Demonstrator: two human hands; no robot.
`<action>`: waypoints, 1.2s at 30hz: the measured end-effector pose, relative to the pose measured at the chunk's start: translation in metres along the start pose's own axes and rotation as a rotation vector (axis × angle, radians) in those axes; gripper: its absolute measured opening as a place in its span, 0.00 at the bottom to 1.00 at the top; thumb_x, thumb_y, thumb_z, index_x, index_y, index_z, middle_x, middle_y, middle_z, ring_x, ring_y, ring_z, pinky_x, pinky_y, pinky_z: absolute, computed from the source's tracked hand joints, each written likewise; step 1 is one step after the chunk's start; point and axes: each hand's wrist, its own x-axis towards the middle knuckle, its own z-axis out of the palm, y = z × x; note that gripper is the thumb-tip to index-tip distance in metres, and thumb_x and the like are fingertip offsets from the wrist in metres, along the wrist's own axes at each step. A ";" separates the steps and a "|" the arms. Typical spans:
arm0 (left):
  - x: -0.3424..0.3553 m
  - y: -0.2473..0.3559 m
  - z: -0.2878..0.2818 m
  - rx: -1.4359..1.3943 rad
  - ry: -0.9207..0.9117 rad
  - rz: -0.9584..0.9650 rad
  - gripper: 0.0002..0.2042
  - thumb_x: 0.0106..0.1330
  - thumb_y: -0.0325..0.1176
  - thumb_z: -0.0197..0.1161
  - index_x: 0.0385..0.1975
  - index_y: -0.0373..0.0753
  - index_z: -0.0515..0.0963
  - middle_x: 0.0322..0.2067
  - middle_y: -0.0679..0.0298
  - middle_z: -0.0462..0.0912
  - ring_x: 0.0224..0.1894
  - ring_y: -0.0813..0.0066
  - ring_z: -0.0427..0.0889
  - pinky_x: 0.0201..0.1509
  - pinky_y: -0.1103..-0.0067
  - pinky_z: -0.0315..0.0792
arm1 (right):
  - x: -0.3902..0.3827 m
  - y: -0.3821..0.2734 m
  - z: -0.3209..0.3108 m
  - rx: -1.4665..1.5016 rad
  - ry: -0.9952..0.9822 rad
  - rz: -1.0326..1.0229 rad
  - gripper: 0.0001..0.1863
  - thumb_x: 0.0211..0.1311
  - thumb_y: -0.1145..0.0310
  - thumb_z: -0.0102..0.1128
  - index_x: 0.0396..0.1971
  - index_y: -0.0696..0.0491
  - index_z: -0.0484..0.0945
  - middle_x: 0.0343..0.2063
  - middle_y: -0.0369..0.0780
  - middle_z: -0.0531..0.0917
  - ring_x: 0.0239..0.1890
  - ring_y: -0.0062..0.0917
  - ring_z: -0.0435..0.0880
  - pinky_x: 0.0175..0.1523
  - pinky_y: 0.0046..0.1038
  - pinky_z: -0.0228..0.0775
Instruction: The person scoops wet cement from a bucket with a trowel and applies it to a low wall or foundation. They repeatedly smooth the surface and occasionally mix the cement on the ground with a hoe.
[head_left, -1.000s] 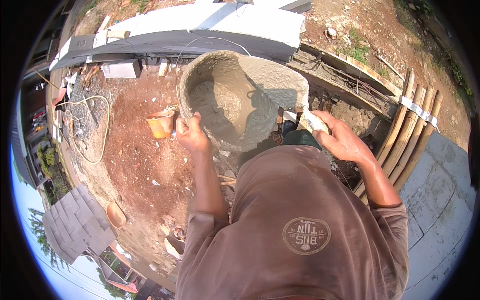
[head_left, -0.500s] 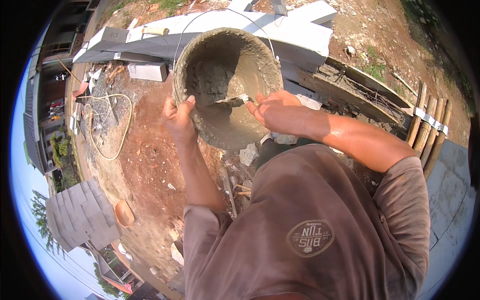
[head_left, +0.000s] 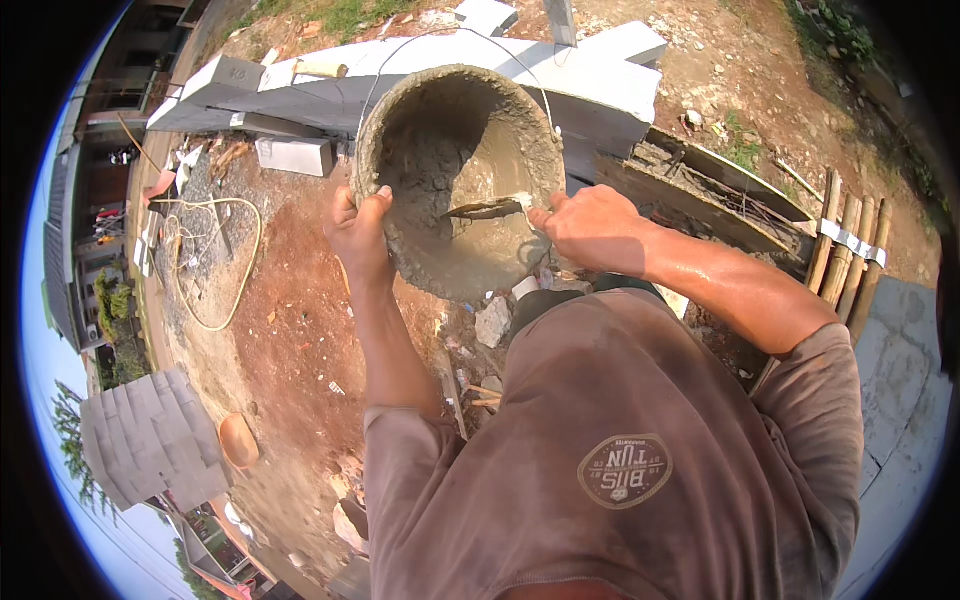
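A mortar-crusted bucket (head_left: 372, 140) is tilted so that its mouth faces me. Wet grey mortar (head_left: 440, 262) coats the inside and lies thicker toward the near side. My left hand (head_left: 360, 228) is closed on the left part of the rim, with the thumb over the edge. My right hand (head_left: 598, 230) is closed around the handle end of a trowel (head_left: 487, 210), at the right side of the bucket. The trowel's mortar-smeared blade reaches leftward into the bucket. Most of its handle is hidden by my fingers. The wire bail arches beyond the far rim.
A low wall of pale blocks (head_left: 400, 62) runs behind the bucket, with a loose block (head_left: 295, 156) before it. Wooden boards (head_left: 710, 185) and bundled bamboo poles (head_left: 850, 240) stand right. A hose (head_left: 258, 240), a stack of blocks (head_left: 155, 435) and an orange-brown basin (head_left: 238, 440) lie left.
My right hand has moved right with the trowel, bringing the blade nearer the bucket's right side. The bucket sits slightly lower in view; my left hand keeps its hold on the rim.
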 end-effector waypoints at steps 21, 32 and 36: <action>-0.024 -0.024 0.034 0.309 0.055 0.244 0.14 0.52 0.24 0.63 0.16 0.35 0.62 0.14 0.72 0.61 0.19 0.87 0.57 0.18 0.82 0.54 | 0.015 0.051 -0.024 0.000 0.086 0.301 0.16 0.61 0.64 0.50 0.44 0.57 0.73 0.35 0.51 0.82 0.40 0.42 0.82 0.43 0.40 0.74; -0.017 -0.008 0.059 -0.030 -0.151 0.203 0.10 0.50 0.18 0.63 0.17 0.35 0.68 0.19 0.74 0.68 0.22 0.90 0.62 0.22 0.86 0.55 | 0.002 0.061 0.017 0.281 -0.207 0.201 0.20 0.59 0.56 0.56 0.44 0.55 0.78 0.38 0.50 0.82 0.44 0.43 0.80 0.48 0.39 0.72; -0.022 -0.014 0.065 -0.157 -0.068 0.105 0.07 0.50 0.17 0.61 0.19 0.35 0.70 0.21 0.71 0.73 0.24 0.88 0.66 0.28 0.88 0.60 | -0.016 0.048 0.065 0.885 -0.069 0.128 0.23 0.61 0.53 0.54 0.49 0.55 0.75 0.33 0.49 0.82 0.34 0.37 0.81 0.42 0.36 0.71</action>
